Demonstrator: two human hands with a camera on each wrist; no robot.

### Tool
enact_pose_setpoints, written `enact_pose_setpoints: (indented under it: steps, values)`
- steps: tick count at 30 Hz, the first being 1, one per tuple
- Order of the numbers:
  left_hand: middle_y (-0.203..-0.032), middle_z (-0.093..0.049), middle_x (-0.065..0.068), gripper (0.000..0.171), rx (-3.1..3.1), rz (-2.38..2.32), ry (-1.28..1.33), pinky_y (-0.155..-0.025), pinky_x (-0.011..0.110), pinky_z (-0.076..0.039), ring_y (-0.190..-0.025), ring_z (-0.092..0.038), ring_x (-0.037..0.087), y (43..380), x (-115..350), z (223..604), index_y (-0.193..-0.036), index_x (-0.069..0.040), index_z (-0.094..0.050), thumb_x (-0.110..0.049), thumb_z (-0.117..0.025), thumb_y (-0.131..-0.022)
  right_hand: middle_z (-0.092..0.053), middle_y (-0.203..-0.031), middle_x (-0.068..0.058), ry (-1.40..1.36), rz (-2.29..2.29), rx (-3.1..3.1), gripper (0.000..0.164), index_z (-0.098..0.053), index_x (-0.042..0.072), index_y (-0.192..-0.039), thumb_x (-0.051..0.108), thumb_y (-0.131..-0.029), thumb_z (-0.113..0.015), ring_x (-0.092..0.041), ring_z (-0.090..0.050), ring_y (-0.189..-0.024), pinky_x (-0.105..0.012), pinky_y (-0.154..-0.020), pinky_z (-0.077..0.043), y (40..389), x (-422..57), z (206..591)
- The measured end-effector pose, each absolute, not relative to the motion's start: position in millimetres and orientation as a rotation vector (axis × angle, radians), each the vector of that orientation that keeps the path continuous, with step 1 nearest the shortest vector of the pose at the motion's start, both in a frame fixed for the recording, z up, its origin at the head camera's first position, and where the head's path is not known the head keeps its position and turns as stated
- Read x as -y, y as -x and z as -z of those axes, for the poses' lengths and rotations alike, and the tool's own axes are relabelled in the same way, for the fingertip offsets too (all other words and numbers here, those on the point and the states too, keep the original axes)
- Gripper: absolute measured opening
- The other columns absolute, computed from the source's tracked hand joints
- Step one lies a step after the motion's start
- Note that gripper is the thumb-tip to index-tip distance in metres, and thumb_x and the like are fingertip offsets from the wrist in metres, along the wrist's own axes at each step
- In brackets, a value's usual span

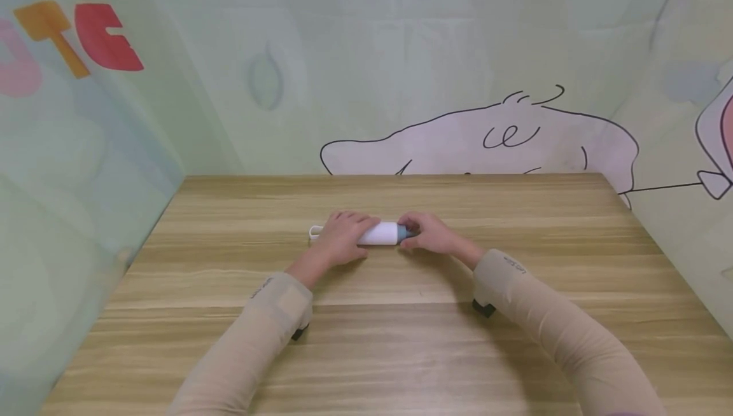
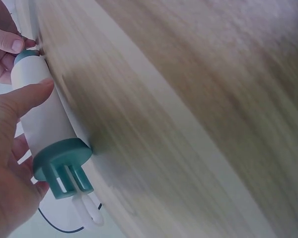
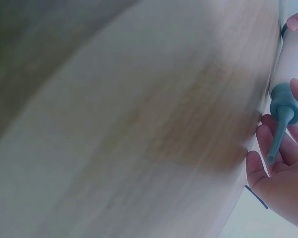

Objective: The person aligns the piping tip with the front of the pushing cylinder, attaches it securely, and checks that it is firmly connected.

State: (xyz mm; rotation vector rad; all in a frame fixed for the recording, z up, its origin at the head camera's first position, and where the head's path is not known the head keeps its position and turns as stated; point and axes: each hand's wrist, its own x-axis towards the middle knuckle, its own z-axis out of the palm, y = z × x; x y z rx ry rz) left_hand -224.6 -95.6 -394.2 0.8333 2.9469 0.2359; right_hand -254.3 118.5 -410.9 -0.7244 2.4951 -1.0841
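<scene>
A white syringe-like tube with teal ends lies sideways on the table. My left hand grips its body from above, the thumb along the near side. Beyond that hand, a teal flange with prongs and a white loop handle stick out at the left end. At the other end, my right hand holds the teal cap between thumb and fingers. From this cap a thin teal nozzle points into the right palm. Part of the white body is hidden under the left hand.
The wood-grain table extends around both forearms. Behind it and at the left hangs a pale green printed backdrop with cartoon outlines and coloured letters. Dark wrist devices show under the beige sleeves.
</scene>
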Motion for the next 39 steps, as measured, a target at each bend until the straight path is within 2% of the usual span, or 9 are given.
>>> enact_pose_setpoints:
  steps: [28, 34, 39]
  values:
    - [-0.133, -0.045, 0.007, 0.065, -2.958, -0.24, -0.829, -0.104, 0.046, -0.024, -0.123, -0.038, 0.027, 224.7, 98.3, 394.3, -0.132, -0.017, -0.04, -0.028, -0.068, -0.075, -0.058, -0.112, -0.015, 0.67, 1.048, -2.508, 0.045, -0.051, 0.002, -0.116, 0.013, -0.075, -0.067, -0.027, -0.054, -0.103, -0.041, -0.09, -0.043, 258.5, -119.3, 415.5]
    - [-0.13, -0.048, 0.006, 0.063, -2.997, -0.299, -0.828, -0.101, 0.046, -0.028, -0.12, -0.041, 0.027, 223.7, 106.9, 392.3, -0.129, -0.016, -0.044, -0.029, -0.069, -0.073, -0.052, -0.121, -0.018, 0.648, 1.044, -2.519, 0.054, -0.047, 0.001, -0.122, 0.02, -0.076, -0.067, -0.031, -0.05, -0.107, -0.044, -0.089, -0.042, 256.7, -134.8, 405.6]
    - [-0.13, -0.048, 0.009, 0.059, -3.019, -0.503, -0.801, -0.101, 0.047, -0.03, -0.12, -0.042, 0.029, 219.6, 131.7, 384.6, -0.129, -0.012, -0.045, -0.031, -0.065, -0.077, -0.047, -0.125, -0.022, 0.66, 1.084, -2.543, 0.053, -0.044, -0.002, -0.123, 0.02, -0.079, -0.063, -0.036, -0.044, -0.111, -0.049, -0.091, -0.038, 253.2, -163.3, 387.4]
